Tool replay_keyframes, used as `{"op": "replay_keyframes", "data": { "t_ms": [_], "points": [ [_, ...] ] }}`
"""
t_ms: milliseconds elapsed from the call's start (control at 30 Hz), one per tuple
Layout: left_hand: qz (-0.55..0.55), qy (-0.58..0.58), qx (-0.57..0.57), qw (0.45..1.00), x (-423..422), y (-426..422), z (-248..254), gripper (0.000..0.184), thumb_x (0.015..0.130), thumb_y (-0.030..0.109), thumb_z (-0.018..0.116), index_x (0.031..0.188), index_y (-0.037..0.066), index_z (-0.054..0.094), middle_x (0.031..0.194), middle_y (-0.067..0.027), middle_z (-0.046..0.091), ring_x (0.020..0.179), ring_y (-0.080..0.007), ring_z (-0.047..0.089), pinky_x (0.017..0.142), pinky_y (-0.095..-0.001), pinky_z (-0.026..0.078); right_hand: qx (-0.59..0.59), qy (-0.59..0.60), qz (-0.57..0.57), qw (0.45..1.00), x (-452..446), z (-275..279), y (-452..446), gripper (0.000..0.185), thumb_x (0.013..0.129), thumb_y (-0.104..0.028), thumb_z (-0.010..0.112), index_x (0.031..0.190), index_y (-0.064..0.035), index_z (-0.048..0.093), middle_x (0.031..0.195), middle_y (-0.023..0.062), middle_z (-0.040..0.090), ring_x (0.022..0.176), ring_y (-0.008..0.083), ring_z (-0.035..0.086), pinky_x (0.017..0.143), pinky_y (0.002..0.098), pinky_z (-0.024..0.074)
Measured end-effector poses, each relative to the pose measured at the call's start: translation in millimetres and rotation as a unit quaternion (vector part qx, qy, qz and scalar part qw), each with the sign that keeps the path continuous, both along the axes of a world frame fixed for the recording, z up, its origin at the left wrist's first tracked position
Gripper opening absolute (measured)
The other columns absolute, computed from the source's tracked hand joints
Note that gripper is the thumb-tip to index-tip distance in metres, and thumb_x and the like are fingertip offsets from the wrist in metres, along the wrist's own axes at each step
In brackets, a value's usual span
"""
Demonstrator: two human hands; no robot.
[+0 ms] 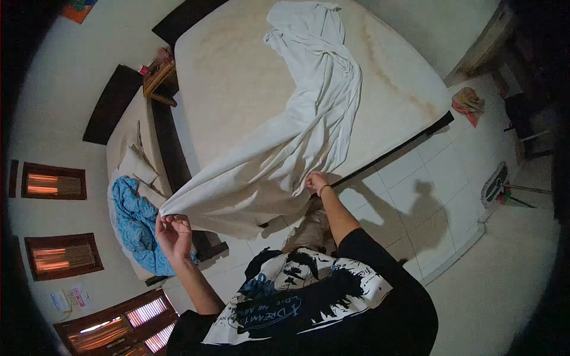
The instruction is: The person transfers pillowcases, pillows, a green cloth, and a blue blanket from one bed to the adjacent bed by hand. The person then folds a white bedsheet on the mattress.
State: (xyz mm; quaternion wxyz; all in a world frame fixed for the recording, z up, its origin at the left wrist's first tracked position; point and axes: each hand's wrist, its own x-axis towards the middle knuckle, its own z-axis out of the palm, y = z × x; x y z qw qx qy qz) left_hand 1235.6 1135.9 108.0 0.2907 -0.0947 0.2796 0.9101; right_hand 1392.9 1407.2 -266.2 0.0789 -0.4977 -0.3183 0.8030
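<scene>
A white bedsheet (267, 148) trails in folds from the far part of the bare mattress (231, 77) down to my two hands. My left hand (174, 234) is raised out to the side, its fingers closed on a corner of the sheet. Closer to the mattress's near edge, my right hand (316, 180) pinches another part of the sheet. The cloth hangs stretched between both hands, above the floor. Brownish stains mark the right side of the mattress.
Left stands a second bed (127, 136) with a crumpled blue blanket (133, 213). A small wooden table (160, 80) stands between the beds. Bunched cloth (468, 104) lies on the tiled floor (427, 196) at right. The dark bed frame edge (409, 139) runs along the mattress.
</scene>
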Motion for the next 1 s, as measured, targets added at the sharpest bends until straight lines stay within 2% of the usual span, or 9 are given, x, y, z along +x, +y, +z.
{"op": "replay_keyframes", "data": {
  "t_ms": [233, 367, 433, 500, 567, 700, 767, 900, 1000],
  "points": [
    [-0.004, 0.018, 0.019, 1.0, -45, 31, -20, 0.019, 0.082, 0.013, 0.046, 0.066, 0.004, 0.05, 0.064, -0.0042, 0.053, 0.064, -0.0151, 0.051, 0.069, -0.0314, 0.042, 0.006, -0.026, 0.056, 0.998, 3, -5, 19, 0.026, 0.078, -0.029, 0.057, 0.098, -0.0116, 0.054, 0.077, 0.0018, 0.054, 0.068, 0.0145, 0.051, 0.064, 0.0346, 0.0447],
    [0.03, 0.01, 0.011, 0.999, -83, 43, -30, 0.018, 0.082, 0.013, 0.048, 0.066, 0.004, 0.051, 0.066, -0.0053, 0.054, 0.068, -0.0153, 0.052, 0.07, -0.03, 0.042, -0.019, -0.035, -0.064, 0.997, -17, -19, 33, 0.023, 0.076, -0.024, 0.057, 0.095, -0.0108, 0.054, 0.08, 0.0051, 0.056, 0.071, 0.0166, 0.053, 0.061, 0.035, 0.0459],
    [0.063, -0.004, -0.007, 0.998, -104, 49, -39, 0.018, 0.082, 0.013, 0.048, 0.066, 0.004, 0.052, 0.066, -0.0058, 0.055, 0.07, -0.0156, 0.052, 0.07, -0.0295, 0.042, 0.056, -0.108, -0.059, 0.991, -23, -28, 50, 0.025, 0.073, -0.023, 0.058, 0.094, -0.01, 0.055, 0.079, 0.008, 0.057, 0.075, 0.0223, 0.055, 0.067, 0.0371, 0.0463],
    [0.057, 0.05, -0.046, 0.996, -124, 53, -52, 0.018, 0.081, 0.014, 0.049, 0.066, 0.005, 0.052, 0.067, -0.006, 0.055, 0.071, -0.0159, 0.053, 0.068, -0.0288, 0.043, 0.233, -0.364, -0.062, 0.9, -22, -28, 66, 0.049, 0.066, -0.027, 0.063, 0.107, -0.0047, 0.049, 0.101, 0.0156, 0.054, 0.088, 0.0326, 0.054, 0.08, 0.0418, 0.0428],
    [0.072, 0.027, -0.066, 0.995, -138, 56, -62, 0.018, 0.081, 0.015, 0.048, 0.068, 0.004, 0.053, 0.069, -0.006, 0.055, 0.071, -0.0164, 0.053, 0.068, -0.0288, 0.043, 0.211, -0.305, 0.078, 0.926, -4, -85, 92, 0.058, 0.064, -0.035, 0.065, 0.107, 0.0009, 0.05, 0.11, 0.019, 0.05, 0.101, 0.0367, 0.047, 0.088, 0.0393, 0.038],
    [0.024, 0.023, -0.115, 0.993, -167, 49, -101, 0.018, 0.081, 0.02, 0.048, 0.074, 0.004, 0.052, 0.072, -0.0055, 0.054, 0.069, -0.0153, 0.05, 0.066, -0.0273, 0.042, 0.142, -0.36, 0.056, 0.92, 3, -150, 111, 0.061, 0.063, -0.04, 0.066, 0.1, 0.0062, 0.054, 0.111, 0.0205, 0.049, 0.104, 0.0343, 0.046, 0.088, 0.0369, 0.0379],
    [0.064, -0.041, -0.127, 0.989, -174, 59, -117, 0.019, 0.081, 0.021, 0.047, 0.076, 0.004, 0.052, 0.071, -0.0053, 0.054, 0.069, -0.0157, 0.051, 0.065, -0.0268, 0.041, 0.114, -0.327, 0.03, 0.938, 1, -175, 115, 0.042, 0.068, -0.023, 0.062, 0.098, 0.0056, 0.056, 0.095, 0.0219, 0.057, 0.087, 0.032, 0.055, 0.081, 0.0378, 0.0421],
    [0.001, -0.031, -0.175, 0.984, -173, 94, -155, 0.018, 0.082, 0.019, 0.045, 0.079, 0.002, 0.053, 0.074, -0.0061, 0.053, 0.065, -0.0173, 0.047, 0.057, -0.0259, 0.038, 0.061, -0.154, 0.082, 0.983, -16, -5, 148, 0.06, 0.07, -0.04, 0.061, 0.106, 0.0059, 0.05, 0.104, 0.0186, 0.053, 0.094, 0.0299, 0.051, 0.082, 0.042, 0.0391],
    [-0.06, -0.033, -0.2, 0.977, -162, 138, -175, 0.016, 0.082, 0.018, 0.046, 0.078, 0.004, 0.053, 0.073, -0.0051, 0.052, 0.064, -0.0169, 0.047, 0.06, -0.026, 0.038, 0.092, -0.188, 0.049, 0.977, -31, 18, 154, 0.066, 0.07, -0.045, 0.06, 0.113, 0.0034, 0.046, 0.113, 0.0157, 0.049, 0.105, 0.0246, 0.045, 0.088, 0.0362, 0.0345]
  ]
}}
